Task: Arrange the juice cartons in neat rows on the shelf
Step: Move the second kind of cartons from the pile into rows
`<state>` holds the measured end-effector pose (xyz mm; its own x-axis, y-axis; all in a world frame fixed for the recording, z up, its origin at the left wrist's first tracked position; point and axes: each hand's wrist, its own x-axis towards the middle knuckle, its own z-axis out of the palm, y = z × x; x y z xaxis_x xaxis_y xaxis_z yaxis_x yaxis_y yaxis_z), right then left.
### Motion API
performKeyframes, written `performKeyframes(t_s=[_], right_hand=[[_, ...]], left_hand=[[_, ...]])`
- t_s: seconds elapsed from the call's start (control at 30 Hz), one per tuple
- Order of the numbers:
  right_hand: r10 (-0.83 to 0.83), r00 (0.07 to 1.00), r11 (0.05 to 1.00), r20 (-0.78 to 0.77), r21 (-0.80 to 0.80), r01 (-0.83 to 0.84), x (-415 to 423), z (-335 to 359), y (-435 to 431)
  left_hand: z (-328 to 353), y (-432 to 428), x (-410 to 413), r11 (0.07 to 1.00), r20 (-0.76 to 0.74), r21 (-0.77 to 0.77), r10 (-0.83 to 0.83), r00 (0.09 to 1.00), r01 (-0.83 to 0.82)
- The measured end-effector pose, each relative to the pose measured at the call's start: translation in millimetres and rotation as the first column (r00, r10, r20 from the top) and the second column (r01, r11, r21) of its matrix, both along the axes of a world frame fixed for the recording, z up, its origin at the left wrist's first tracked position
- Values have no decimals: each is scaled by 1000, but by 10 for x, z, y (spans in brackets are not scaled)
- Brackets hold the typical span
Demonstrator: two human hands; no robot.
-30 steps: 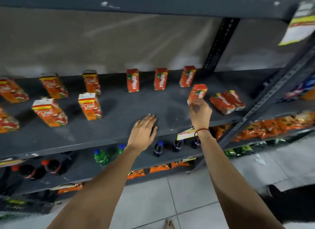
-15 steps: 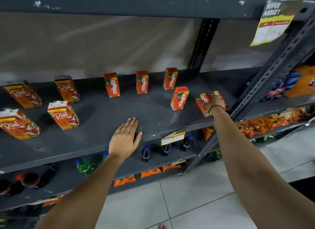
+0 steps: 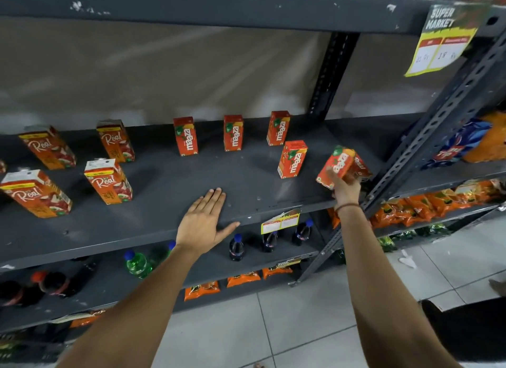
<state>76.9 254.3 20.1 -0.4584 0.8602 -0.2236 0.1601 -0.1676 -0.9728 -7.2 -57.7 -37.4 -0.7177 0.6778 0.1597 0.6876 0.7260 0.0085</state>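
Observation:
Three small red Maaza cartons stand in a back row on the grey shelf (image 3: 164,192): left (image 3: 186,136), middle (image 3: 233,133), right (image 3: 278,128). A fourth Maaza carton (image 3: 292,159) stands in front of the right one. My right hand (image 3: 345,190) grips a tilted Maaza carton (image 3: 336,166) lifted off the shelf's right end; another carton (image 3: 362,167) lies behind it, partly hidden. My left hand (image 3: 204,222) rests flat and empty on the shelf's front edge. Several larger orange Real cartons (image 3: 108,181) stand at the left.
A slanted grey upright post (image 3: 427,140) borders the shelf on the right, with a yellow price tag (image 3: 442,43) above. Dark soda bottles (image 3: 236,247) and a green bottle (image 3: 137,264) stand on the lower shelf. Orange snack packets (image 3: 410,206) fill the right-hand shelves.
My right hand set one carton upright in front of the back row, reached right to the lying cartons, and now lifts one tilted off the shelf. My left hand stayed flat.

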Motion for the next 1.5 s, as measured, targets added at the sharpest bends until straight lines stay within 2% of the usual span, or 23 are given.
performKeyframes(t_s=[0.07,0.13,0.2,0.3,0.37,0.47,0.6,0.7,0.8,0.87,0.93,1.0,1.07,1.13,1.2,1.27,1.37,1.43,1.5], right_hand=[[66,982,994,-179,-69,-79,64,-47,-181],[177,960,981,-219,-38,-189,77,-67,-364],[368,920,929,-135,90,-358,-2,-60,-523],[581,811,785,70,215,-581,-281,41,-765],[639,741,680,208,298,-670,-517,128,-875],[683,636,546,360,327,-771,-845,220,-926],[666,547,474,507,280,-835,-1062,232,-878],[675,559,504,481,253,-826,-1067,174,-874],[651,601,527,463,294,-797,-988,101,-890],[623,653,575,431,313,-756,-876,66,-881],[588,738,644,331,360,-675,-712,55,-839],[491,849,712,198,470,-521,-522,76,-747],[293,955,771,40,581,-261,-361,145,-565],[65,998,759,-24,650,-34,-284,228,-269],[-138,981,681,139,732,-8,-299,253,90],[-226,896,706,382,698,-120,-341,222,414],[-117,728,802,676,497,-332,-368,140,737],[-48,644,825,763,394,-406,-371,101,876],[4,666,855,746,342,-389,-406,123,928]], left_hand=[[-14,4,-4,1000,-3,-1,6,1000,-6],[-19,11,-5,1000,1,9,9,1000,-9],[-16,13,-9,1000,-5,10,9,1000,-9],[-2,9,-7,999,7,40,3,1000,-4],[4,7,-9,999,14,53,-4,1000,3],[8,13,-13,998,17,56,-10,1000,9],[6,9,-16,998,18,63,-6,1000,5],[6,11,-14,998,19,65,-2,1000,1],[2,13,-12,998,17,61,2,1000,-3],[-1,15,-11,998,17,62,2,1000,-3],[-8,13,-10,998,8,58,7,1000,-7],[-14,15,-14,998,-1,55,15,1000,-15],[-17,19,-14,998,-5,60,18,1000,-18],[-16,25,-13,998,-15,64,17,1000,-16],[-14,28,-9,998,-23,67,18,1000,-17],[-11,28,-2,997,-32,69,22,999,-19],[-14,32,-2,998,-36,67,22,999,-20],[-19,33,-3,998,-39,65,21,999,-19],[-20,35,-4,998,-40,66,22,999,-20]])
